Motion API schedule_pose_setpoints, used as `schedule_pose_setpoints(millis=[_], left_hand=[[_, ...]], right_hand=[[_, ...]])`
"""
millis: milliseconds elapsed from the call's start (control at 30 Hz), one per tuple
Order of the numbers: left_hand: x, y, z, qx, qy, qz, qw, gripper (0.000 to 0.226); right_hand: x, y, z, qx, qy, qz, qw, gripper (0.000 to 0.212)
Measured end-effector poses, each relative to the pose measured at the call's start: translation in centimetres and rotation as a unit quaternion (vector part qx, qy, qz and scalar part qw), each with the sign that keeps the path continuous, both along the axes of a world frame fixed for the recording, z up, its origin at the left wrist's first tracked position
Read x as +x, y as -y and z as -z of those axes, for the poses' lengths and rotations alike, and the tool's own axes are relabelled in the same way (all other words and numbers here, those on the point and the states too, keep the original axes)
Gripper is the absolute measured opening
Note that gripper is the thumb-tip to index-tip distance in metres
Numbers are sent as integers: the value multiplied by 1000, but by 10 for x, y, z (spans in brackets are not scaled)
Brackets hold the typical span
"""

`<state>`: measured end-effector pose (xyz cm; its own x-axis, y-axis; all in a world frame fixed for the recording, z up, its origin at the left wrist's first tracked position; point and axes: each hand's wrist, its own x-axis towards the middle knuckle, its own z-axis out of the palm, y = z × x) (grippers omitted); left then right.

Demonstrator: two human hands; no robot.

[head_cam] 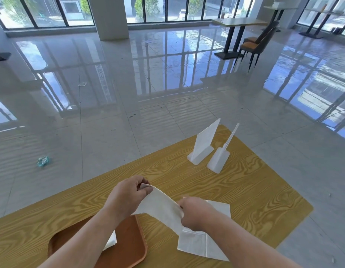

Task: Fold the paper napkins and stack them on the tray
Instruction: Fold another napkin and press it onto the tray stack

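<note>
Napkin (162, 206) pinched taut between left hand (127, 198) and right hand (194, 213) over the table (245, 190) near edge | tray (129, 248) holds one folded napkin (111, 241) | flat stack (198, 246) beside tray left to fold

No text, label, brand or number can be read anywhere here.

A: A white napkin (162, 206) is showing against the yellow, wood-grained bench (235, 186).
B: And the tray (129, 246) is glowing reddish-brown, the tiled floor (129, 113) gleaming pale grey.
</note>
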<state>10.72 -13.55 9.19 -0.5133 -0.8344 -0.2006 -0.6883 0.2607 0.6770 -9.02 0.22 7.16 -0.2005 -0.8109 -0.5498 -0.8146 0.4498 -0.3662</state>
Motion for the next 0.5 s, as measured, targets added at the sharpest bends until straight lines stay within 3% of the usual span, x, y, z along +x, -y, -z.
schedule_pose_setpoints(millis=[33,133,200,233,300,367,433,500], left_hand=[[-2,0,-1,8,-10,3,1000,6],[-6,0,-3,17,-20,12,1000,13],[-6,1,-3,-16,-7,0,1000,11],[-6,1,-2,-43,6,-14,999,18],[-3,2,-1,-67,30,-48,996,54],[1,1,-3,-43,43,-69,996,75],[4,2,-3,20,66,-60,996,85],[4,-1,-6,109,96,-38,989,100]], right_hand=[[1,1,0,1,13,0,1000,10],[6,5,-2,-9,86,52,995,18],[9,7,-5,-19,143,85,986,8],[10,9,-7,-20,180,112,977,13],[9,11,-9,-22,302,194,933,26],[7,13,-9,-34,428,270,862,31],[6,12,-11,-44,511,328,793,29],[7,12,-9,-53,547,355,756,31]])
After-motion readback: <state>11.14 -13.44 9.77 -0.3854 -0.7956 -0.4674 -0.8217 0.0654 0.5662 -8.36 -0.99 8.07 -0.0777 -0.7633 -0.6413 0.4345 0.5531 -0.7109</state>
